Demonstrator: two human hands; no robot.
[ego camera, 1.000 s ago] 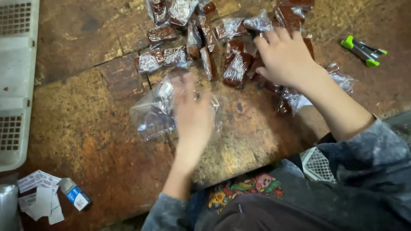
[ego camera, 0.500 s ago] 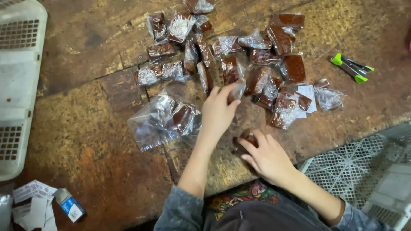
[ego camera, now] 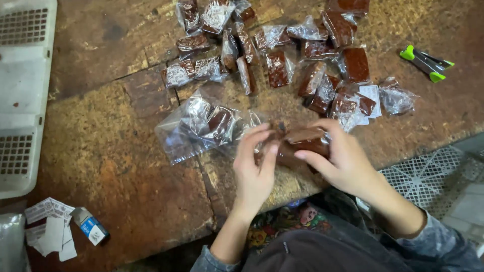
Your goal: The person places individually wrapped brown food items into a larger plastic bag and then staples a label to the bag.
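My left hand point(ego camera: 254, 168) and my right hand point(ego camera: 340, 158) meet over the near edge of a worn brown table point(ego camera: 121, 166). Between them they hold a brown block in clear plastic wrap point(ego camera: 302, 141); the right hand's fingers curl over it and the left hand's fingertips pinch its left end. Just left of my hands lies a large clear plastic bag point(ego camera: 199, 128) with a few wrapped brown blocks inside. Farther back, a loose heap of several wrapped brown blocks point(ego camera: 282, 55) is spread across the table.
A white perforated plastic crate point(ego camera: 22, 95) borders the table on the left. A green-tipped tool point(ego camera: 426, 63) lies at the far right. Paper slips and a small blue-and-white box point(ego camera: 88, 226) sit at the near left corner. White grid panels point(ego camera: 438, 176) lie at the lower right.
Both hands have come back from the heap toward the near edge. The right hand has picked up a wrapped block, and the left hand has joined it on the block.
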